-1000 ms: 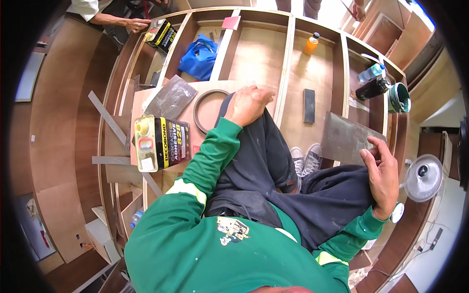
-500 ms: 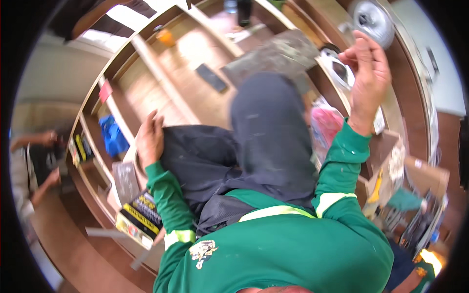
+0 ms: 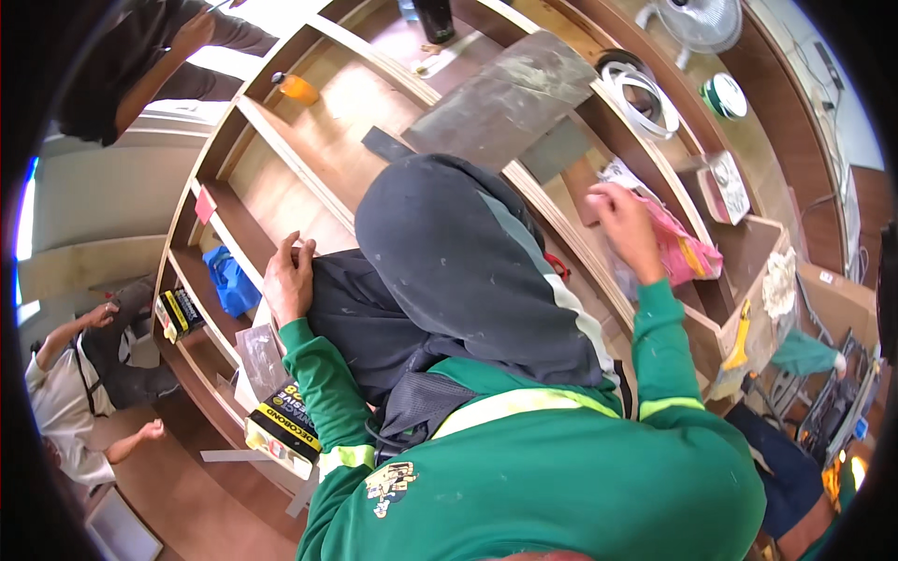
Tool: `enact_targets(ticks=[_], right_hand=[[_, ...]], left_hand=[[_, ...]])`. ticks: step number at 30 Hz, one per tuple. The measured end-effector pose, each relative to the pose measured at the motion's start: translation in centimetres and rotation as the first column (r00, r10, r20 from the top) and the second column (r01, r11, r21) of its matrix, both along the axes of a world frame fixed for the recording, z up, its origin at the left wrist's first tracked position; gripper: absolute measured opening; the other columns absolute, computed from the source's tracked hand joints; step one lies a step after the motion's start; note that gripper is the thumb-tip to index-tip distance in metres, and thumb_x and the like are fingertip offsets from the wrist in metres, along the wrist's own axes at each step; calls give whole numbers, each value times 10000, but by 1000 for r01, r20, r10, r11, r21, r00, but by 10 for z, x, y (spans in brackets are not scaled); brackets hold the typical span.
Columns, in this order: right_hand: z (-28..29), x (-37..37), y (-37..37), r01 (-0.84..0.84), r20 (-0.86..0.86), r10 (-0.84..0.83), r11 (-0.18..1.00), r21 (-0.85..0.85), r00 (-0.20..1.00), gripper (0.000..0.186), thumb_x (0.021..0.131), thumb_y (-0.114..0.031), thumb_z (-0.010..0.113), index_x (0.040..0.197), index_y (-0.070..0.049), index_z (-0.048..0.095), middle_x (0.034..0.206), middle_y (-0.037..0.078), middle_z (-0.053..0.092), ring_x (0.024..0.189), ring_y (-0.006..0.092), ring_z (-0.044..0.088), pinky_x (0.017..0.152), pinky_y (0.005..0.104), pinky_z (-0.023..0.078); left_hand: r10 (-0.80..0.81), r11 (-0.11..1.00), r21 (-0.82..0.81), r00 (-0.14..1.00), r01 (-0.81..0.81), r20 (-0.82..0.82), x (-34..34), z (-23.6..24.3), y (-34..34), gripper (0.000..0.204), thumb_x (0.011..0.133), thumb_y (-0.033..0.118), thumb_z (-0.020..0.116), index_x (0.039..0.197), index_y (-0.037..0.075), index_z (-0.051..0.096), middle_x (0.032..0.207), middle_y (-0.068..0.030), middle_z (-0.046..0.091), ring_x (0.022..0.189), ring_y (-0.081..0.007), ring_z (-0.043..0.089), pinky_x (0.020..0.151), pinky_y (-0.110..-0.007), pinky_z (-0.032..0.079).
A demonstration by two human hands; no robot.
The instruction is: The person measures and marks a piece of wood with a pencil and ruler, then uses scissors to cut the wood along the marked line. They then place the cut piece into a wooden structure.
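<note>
My left hand (image 3: pixel 288 280) rests beside my bent left leg, at the edge of the wooden frame; its fingers are loosely bent, slightly apart, and no object shows in them. My right hand (image 3: pixel 627 229) hovers or rests near a pink plastic bag (image 3: pixel 681 241) in a compartment on the right. Its fingers are half bent and apart, with nothing visible in them. A dark stained board (image 3: pixel 505 98) lies across the frame (image 3: pixel 309 168) beyond my knee, and a flat grey strip (image 3: pixel 385 145) juts out at its left end.
Compartments hold an orange bottle (image 3: pixel 297 88), a blue bag (image 3: pixel 231 280) and white rolled edging (image 3: pixel 641 98). Black-yellow cans (image 3: pixel 283 421) stand by my left arm. A fan (image 3: pixel 697 21) is far right, a tool-filled box (image 3: pixel 842 374) at right. Other people (image 3: pixel 75 383) are at left, top left and lower right.
My right hand has come down and left from near the fan to the pink bag. My raised knee has swung left. My left hand stays nearly in place.
</note>
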State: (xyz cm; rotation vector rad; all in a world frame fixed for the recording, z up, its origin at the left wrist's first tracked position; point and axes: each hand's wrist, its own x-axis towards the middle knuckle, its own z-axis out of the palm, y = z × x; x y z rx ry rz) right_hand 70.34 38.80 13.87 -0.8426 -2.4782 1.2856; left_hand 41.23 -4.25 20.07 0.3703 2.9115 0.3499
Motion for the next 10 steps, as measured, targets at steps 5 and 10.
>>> enact_targets(ticks=[5, 10], right_hand=[[-43, 0, -9, -139, 240, 114, 986, 92, 964, 314, 1014, -274, 622, 1163, 2, 630, 979, 190, 681, 914, 389, 659, 811, 464, 516], [-135, 37, -14, -268, 240, 244, 961, 73, 940, 470, 1061, -405, 496, 1220, 18, 627, 1090, 237, 673, 994, 383, 645, 879, 474, 493]], left_hand=[[36, 999, 23, 998, -35, -49, 10, -5, -10, 411, 977, 378, 664, 1264, 89, 712, 984, -157, 760, 991, -327, 707, 888, -434, 541], [41, 975, 221, 999, -39, -8, 3, -17, -26, 358, 923, 290, 716, 1180, 40, 727, 1053, -210, 747, 967, -364, 720, 882, -454, 565]])
